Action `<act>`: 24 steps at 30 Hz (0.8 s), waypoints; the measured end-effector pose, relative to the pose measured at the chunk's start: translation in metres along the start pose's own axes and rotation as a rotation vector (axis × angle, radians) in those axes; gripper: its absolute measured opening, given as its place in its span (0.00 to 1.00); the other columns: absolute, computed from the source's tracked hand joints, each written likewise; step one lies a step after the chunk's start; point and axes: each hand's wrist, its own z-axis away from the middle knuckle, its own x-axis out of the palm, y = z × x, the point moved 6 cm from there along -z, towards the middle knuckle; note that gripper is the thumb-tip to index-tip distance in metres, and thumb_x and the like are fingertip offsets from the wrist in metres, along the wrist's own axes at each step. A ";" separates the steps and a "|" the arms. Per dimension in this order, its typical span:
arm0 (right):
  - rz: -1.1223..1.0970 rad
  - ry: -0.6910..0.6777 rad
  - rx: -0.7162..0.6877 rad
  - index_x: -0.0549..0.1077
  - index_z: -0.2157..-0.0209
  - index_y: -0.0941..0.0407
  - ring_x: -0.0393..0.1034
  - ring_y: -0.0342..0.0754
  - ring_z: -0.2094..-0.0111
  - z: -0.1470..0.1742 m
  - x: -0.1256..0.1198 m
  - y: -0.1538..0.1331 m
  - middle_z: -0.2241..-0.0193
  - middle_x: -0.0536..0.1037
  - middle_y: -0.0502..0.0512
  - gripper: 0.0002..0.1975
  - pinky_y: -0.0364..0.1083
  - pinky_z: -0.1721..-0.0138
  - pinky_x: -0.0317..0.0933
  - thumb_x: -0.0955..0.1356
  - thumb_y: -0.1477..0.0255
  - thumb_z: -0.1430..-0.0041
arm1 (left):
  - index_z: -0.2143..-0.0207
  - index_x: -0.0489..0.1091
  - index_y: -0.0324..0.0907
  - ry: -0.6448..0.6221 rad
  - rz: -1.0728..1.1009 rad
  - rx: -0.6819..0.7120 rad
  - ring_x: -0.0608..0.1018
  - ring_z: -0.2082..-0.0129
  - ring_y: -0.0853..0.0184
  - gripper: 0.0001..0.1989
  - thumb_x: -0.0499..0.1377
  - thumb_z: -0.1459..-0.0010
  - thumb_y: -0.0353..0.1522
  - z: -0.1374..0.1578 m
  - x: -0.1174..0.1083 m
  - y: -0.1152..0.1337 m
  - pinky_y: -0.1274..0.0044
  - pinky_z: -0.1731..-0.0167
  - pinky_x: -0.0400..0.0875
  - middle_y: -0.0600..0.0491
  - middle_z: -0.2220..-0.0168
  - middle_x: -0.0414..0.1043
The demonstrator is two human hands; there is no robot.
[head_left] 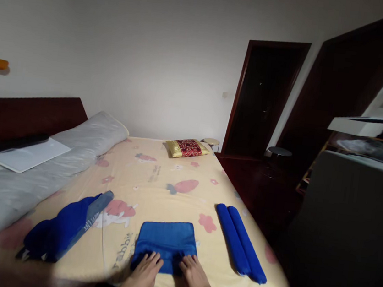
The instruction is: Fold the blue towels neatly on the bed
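Both hands lie flat, fingers spread and gripping nothing, on the near edge of a folded blue terry towel [165,243]: the left hand [145,272] presses its near left corner and the right hand [193,277] its near right corner, fingertips resting on the cloth. The towel sits at the near end of a bed spread with a cream cotton sheet printed with pink carrots and flowers [160,177]. Just to its right, apart from it, lie two rolled blue towels [239,242] side by side (their ends angled toward the far left). To its left a loose heap of blue cloth [64,226] lies crumpled near the sheet's edge. Farther left runs a long grey bolster [36,172], with a white flat board [26,154] resting on it. At the far end sits a small red-and-gold cushion [187,148], and beyond it a dark wooden door [264,96].
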 end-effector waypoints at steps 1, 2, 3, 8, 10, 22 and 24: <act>0.015 -0.010 -0.009 0.70 0.51 0.56 0.64 0.59 0.46 0.000 0.004 0.001 0.50 0.74 0.62 0.19 0.57 0.41 0.53 0.64 0.70 0.46 | 0.37 0.55 0.43 -0.004 -0.008 -0.017 0.53 0.31 0.56 0.33 0.46 0.47 0.25 0.000 -0.001 0.000 0.58 0.34 0.49 0.44 0.32 0.53; 0.033 -0.013 -0.010 0.70 0.50 0.56 0.63 0.59 0.46 -0.001 0.009 0.004 0.49 0.73 0.62 0.20 0.56 0.41 0.53 0.65 0.70 0.45 | 0.37 0.55 0.43 -0.008 -0.022 -0.038 0.53 0.31 0.56 0.35 0.46 0.49 0.22 0.000 -0.003 -0.001 0.58 0.34 0.50 0.44 0.32 0.53; 0.052 -0.010 -0.004 0.69 0.49 0.55 0.63 0.59 0.45 -0.002 0.013 0.007 0.48 0.73 0.61 0.20 0.56 0.42 0.54 0.64 0.69 0.43 | 0.37 0.55 0.43 -0.015 -0.039 -0.063 0.53 0.32 0.56 0.38 0.45 0.52 0.20 0.000 -0.005 -0.003 0.58 0.34 0.51 0.44 0.32 0.53; 0.100 0.024 0.076 0.72 0.51 0.54 0.66 0.56 0.46 -0.008 0.022 0.024 0.51 0.76 0.60 0.18 0.56 0.44 0.56 0.59 0.77 0.39 | 0.36 0.54 0.42 -0.056 -0.094 -0.177 0.54 0.32 0.57 0.44 0.41 0.58 0.14 0.003 -0.016 -0.017 0.57 0.35 0.52 0.43 0.32 0.53; 0.103 0.037 0.105 0.73 0.53 0.55 0.67 0.57 0.48 -0.009 0.021 0.028 0.53 0.77 0.61 0.18 0.57 0.46 0.57 0.58 0.79 0.40 | 0.36 0.55 0.40 -0.044 -0.095 -0.193 0.55 0.32 0.56 0.43 0.41 0.57 0.14 0.006 -0.019 -0.023 0.56 0.35 0.51 0.42 0.32 0.54; -0.016 0.046 0.235 0.75 0.56 0.57 0.70 0.57 0.51 0.000 0.003 0.028 0.56 0.79 0.62 0.20 0.55 0.45 0.56 0.59 0.75 0.48 | 0.45 0.67 0.43 -0.023 0.006 -0.221 0.72 0.44 0.58 0.27 0.46 0.47 0.26 0.008 -0.026 -0.025 0.64 0.42 0.64 0.44 0.45 0.73; -0.029 0.032 0.240 0.74 0.54 0.58 0.69 0.59 0.50 0.000 0.003 0.027 0.54 0.78 0.64 0.22 0.55 0.45 0.56 0.59 0.75 0.49 | 0.42 0.64 0.40 -0.035 0.012 -0.215 0.67 0.39 0.56 0.29 0.46 0.47 0.26 0.009 -0.024 -0.024 0.62 0.39 0.60 0.42 0.40 0.67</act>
